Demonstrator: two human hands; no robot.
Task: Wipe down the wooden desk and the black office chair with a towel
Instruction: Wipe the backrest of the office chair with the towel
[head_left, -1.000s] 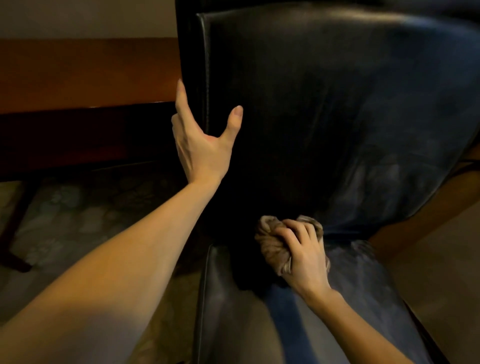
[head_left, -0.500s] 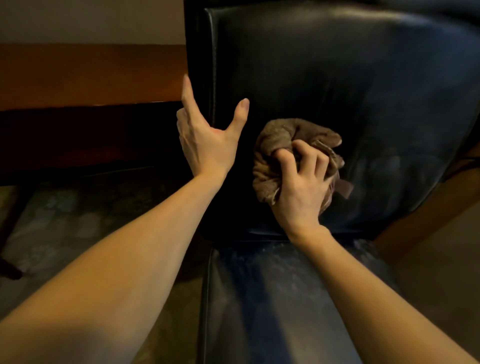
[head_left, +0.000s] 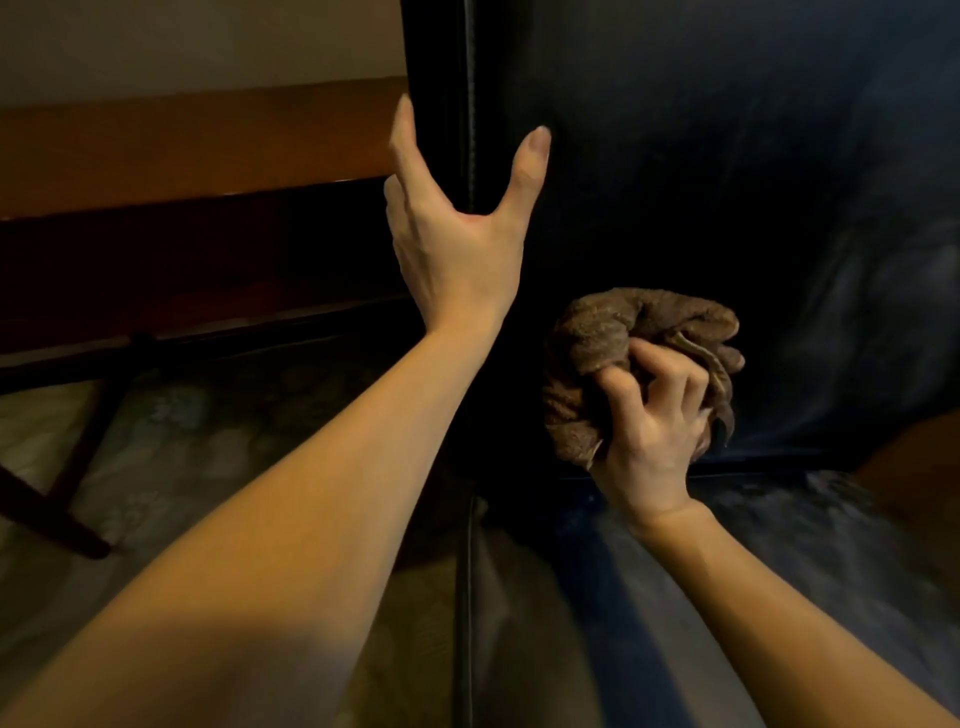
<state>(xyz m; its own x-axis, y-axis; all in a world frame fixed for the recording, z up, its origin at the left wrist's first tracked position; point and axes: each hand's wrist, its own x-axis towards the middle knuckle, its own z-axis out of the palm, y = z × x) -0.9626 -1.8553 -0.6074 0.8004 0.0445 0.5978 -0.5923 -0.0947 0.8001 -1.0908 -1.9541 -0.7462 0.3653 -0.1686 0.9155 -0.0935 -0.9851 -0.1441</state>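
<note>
Mid-wipe on the black office chair (head_left: 779, 182). Nearest: right hand (head_left: 649, 447) gripping the bunched towel (head_left: 608, 343), fingers (head_left: 644, 361) curled round it, pressing it low against the chair's back. Further up: left hand (head_left: 452, 234) bracing the back's edge, fingers straight, thumb spread onto the front. Beyond, left of those fingers: wooden tabletop (head_left: 182, 140), well apart from the towel. Next, likely: sweep upward across the leather above the fingers

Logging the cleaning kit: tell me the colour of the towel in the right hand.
The towel is plain brown, seen best in the head view.
</note>
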